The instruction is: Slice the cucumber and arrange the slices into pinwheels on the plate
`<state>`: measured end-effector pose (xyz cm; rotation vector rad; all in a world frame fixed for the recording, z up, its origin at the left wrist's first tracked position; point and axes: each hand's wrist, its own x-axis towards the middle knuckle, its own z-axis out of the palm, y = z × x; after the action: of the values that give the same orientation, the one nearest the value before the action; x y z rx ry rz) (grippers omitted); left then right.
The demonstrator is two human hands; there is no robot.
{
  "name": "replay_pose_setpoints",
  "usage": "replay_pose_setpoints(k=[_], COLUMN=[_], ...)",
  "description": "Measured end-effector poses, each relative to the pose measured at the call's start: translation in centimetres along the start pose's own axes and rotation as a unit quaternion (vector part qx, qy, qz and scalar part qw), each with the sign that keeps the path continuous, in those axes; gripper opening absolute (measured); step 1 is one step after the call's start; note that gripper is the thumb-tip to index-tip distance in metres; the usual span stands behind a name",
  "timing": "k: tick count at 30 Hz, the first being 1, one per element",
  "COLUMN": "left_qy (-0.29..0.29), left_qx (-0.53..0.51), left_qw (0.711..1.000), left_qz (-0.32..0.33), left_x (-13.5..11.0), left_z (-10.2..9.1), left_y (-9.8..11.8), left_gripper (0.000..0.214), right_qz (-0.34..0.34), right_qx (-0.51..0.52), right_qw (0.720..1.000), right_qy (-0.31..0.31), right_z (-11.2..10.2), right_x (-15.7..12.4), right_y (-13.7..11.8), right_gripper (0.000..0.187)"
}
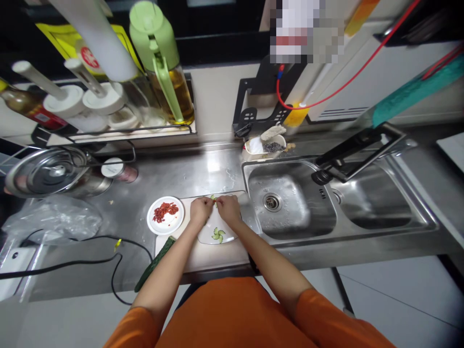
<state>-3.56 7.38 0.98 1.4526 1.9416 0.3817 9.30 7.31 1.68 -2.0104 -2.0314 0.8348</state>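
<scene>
My left hand (201, 210) and my right hand (229, 209) meet over the far part of a plate (207, 237), their fingers pinched around small green cucumber slices (213, 197). The fingers partly hide these slices. On the near part of the plate, several cucumber slices (218, 235) lie in a curved cluster. The plate rests on a pale cutting board (210, 258). A dark green cucumber piece (155, 263) lies across the board's left edge, beside my left forearm. Left of my left hand, a white plate (150, 216) holds chopped red bits (165, 211).
A double steel sink (290, 232) with a black faucet (344, 150) is on the right. A condiment rack (126, 133) holds a green-lidded oil bottle (159, 63). A steel pot (50, 174), plastic bag (54, 220) and black cable (90, 261) occupy the left.
</scene>
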Motion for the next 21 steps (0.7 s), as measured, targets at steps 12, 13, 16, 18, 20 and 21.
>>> replay_pose_setpoints(k=[12,13,16,18,20,21], left_qy=[0.006,0.008,0.016,0.028,0.039,0.043], left_qx=[-0.023,-0.024,-0.024,-0.024,-0.032,-0.035], left_qw=[1.000,1.000,0.999,0.999,0.999,0.998], left_qz=[-0.014,-0.016,-0.020,-0.019,-0.016,-0.014], left_x=[-0.4,-0.4,-0.8,-1.2,-1.9,-2.3], left_z=[-0.5,-0.7,-1.5,-2.1,-2.7,-3.1], left_y=[0.2,0.3,0.4,0.1,-0.7,-1.3], left_gripper=[0.025,0.025,0.025,0.026,0.026,0.026], right_qz=[-0.001,-0.002,-0.005,-0.005,0.000,-0.001], right_qx=[0.011,0.011,0.018,0.021,0.026,0.030], right_qw=[1.000,1.000,1.000,1.000,1.000,1.000], right_qy=[0.000,0.000,0.003,0.006,0.009,0.010], right_z=[0.0,0.0,-0.2,-0.5,-0.7,-0.8], right_x=[0.0,0.0,-0.1,-0.4,-0.9,-1.2], right_y=[0.2,0.3,0.3,0.2,0.2,0.1], right_gripper=[0.026,0.026,0.026,0.025,0.023,0.023])
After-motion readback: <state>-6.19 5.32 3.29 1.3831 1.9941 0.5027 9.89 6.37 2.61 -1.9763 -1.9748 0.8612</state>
